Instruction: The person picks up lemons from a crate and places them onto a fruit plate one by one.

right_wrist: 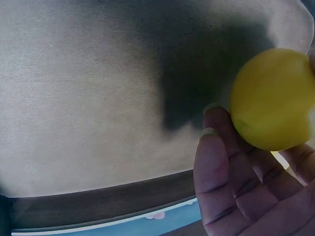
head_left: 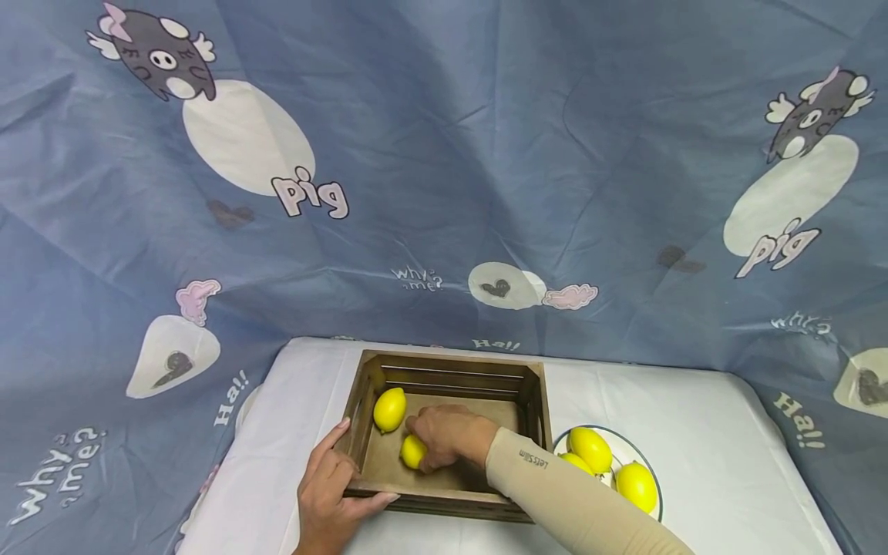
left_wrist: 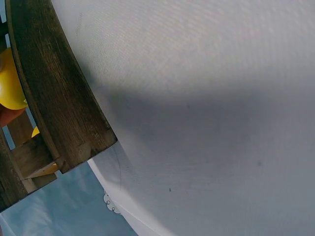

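Note:
A brown wooden crate (head_left: 451, 361) stands on the white-covered table. Inside it, my right hand (head_left: 447, 439) grips a yellow lemon (head_left: 413, 452) near the crate's floor; the right wrist view shows fingers curled round that lemon (right_wrist: 273, 101). Another lemon (head_left: 390, 409) lies by the crate's left wall. My left hand (head_left: 333, 486) rests at the crate's near left corner, thumb along the front rim and fingers at the left side. The left wrist view shows the crate's slatted side (left_wrist: 59, 93) but hardly any of the hand.
Right of the crate, a white plate (head_left: 652, 460) with a dark blue rim holds several lemons (head_left: 637, 486), partly hidden by the right sleeve (head_left: 548, 486). Behind the table hangs a blue cloth (head_left: 416, 154) printed with pigs.

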`<action>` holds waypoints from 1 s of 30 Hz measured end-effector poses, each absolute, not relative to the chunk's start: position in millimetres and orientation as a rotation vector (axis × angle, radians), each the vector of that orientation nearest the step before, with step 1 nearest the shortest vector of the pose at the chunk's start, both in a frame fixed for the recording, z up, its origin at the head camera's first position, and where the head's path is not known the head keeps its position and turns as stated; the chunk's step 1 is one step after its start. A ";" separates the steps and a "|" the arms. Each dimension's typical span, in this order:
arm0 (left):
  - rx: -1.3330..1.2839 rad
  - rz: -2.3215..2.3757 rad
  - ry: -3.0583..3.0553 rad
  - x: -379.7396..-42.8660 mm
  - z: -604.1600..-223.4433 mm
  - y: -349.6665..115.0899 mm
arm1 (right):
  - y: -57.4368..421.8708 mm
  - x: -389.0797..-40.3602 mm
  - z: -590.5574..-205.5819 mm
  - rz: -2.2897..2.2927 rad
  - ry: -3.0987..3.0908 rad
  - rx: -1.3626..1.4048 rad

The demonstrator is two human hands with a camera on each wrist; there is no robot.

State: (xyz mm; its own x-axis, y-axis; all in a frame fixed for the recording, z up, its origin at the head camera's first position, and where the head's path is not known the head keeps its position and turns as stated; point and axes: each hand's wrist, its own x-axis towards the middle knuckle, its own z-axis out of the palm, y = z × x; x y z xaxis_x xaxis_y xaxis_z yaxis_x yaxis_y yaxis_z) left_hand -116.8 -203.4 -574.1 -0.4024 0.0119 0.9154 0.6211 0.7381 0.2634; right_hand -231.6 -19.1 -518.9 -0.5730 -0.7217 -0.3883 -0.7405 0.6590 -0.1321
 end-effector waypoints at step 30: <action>-0.484 -0.727 -1.869 -118.7 -570.6 -201.4 | -17.1 -232.3 -517.8 0.025 2.465 -1.143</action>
State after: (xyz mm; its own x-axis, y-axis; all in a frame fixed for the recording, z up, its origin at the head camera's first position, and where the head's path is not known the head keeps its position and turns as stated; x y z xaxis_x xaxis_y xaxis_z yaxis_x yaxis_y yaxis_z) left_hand -118.7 -201.4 -570.6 -0.3916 0.0026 0.9201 0.6238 0.7359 0.2634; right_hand -232.3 -17.1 -517.8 -0.5731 -0.7254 -0.3811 -0.7330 0.6618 -0.1574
